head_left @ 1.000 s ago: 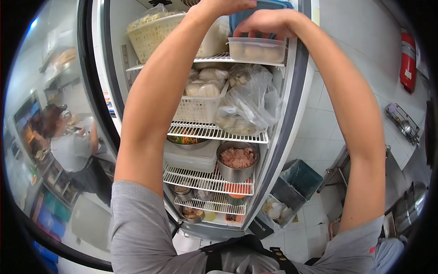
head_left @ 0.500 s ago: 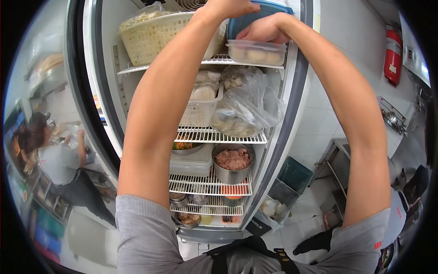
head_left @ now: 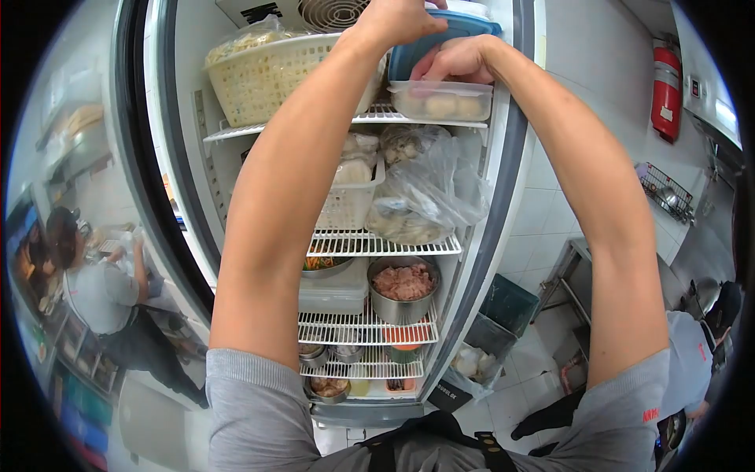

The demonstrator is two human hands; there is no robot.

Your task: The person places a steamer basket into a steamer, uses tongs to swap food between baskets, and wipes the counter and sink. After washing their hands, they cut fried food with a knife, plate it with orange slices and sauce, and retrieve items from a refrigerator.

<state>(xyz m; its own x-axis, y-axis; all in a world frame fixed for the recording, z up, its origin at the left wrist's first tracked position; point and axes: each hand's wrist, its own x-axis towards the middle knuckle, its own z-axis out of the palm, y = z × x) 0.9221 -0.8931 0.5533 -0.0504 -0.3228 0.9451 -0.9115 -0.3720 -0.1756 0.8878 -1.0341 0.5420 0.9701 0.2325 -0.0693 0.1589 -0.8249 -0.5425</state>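
Top shelf (head_left: 236, 130) of fridge: blue lid (head_left: 429, 39) is held tilted just above clear tub (head_left: 442, 101).
Left hand (head_left: 397, 20) is clasped over the lid top. Right hand (head_left: 456, 59) is curled around the lid's lower edge, at the tub rim.
Judged: lid is best squared to the rim and pressed evenly, with the tub steadied.
Tub: pale round pieces.
Basket (head_left: 267, 75): bagged noodles, apparently.
Bowl (head_left: 403, 287): minced meat.

The left hand (head_left: 403, 17) is cut off by the top edge. Fingertips of the right hand (head_left: 460, 61) vanish under the blue lid (head_left: 440, 35). The left forearm (head_left: 291, 173) hides part of the basket (head_left: 259, 67).
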